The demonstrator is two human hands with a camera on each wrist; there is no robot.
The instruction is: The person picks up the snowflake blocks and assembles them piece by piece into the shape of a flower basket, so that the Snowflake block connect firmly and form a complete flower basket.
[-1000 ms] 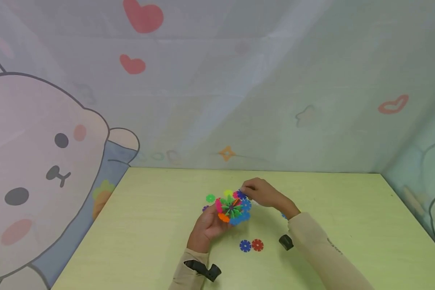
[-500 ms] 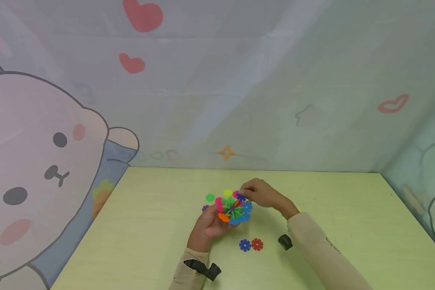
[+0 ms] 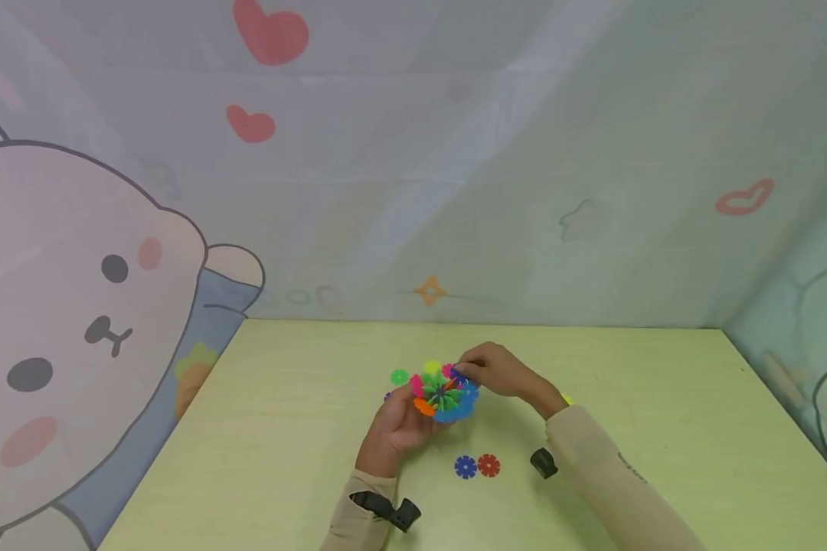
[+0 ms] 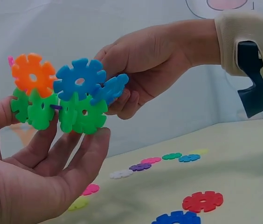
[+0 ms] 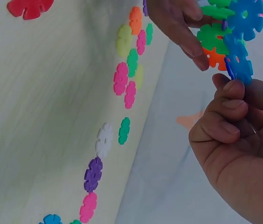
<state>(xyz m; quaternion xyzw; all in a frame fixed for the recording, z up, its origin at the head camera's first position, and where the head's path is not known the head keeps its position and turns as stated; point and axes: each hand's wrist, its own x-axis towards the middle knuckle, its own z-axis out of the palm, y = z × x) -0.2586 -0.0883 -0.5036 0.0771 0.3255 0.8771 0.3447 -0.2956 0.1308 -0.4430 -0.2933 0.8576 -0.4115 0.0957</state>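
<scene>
Several plastic snowflake discs are slotted together into a flower-like cluster (image 3: 441, 396), held above the table by my left hand (image 3: 394, 430). In the left wrist view, its fingertips grip the green discs (image 4: 90, 117) from below. An orange disc (image 4: 32, 74) and light blue discs (image 4: 78, 80) stand out above the green ones. My right hand (image 3: 506, 373) pinches a dark blue snowflake disc (image 5: 230, 70) against the cluster's edge, beside a light blue disc (image 5: 239, 60). Most of the dark blue disc is hidden by fingers and the light blue disc.
A blue disc (image 3: 465, 467) and a red disc (image 3: 488, 465) lie on the table (image 3: 282, 459) in front of the hands. Behind the cluster lie more loose discs, among them white (image 5: 104, 140), purple (image 5: 93, 174) and pink (image 5: 88, 207) ones. A printed backdrop (image 3: 524, 191) rises behind the table.
The cluster has tilted slightly in my left hand. My right hand has dipped a little, still pinching the dark blue disc at its edge.
</scene>
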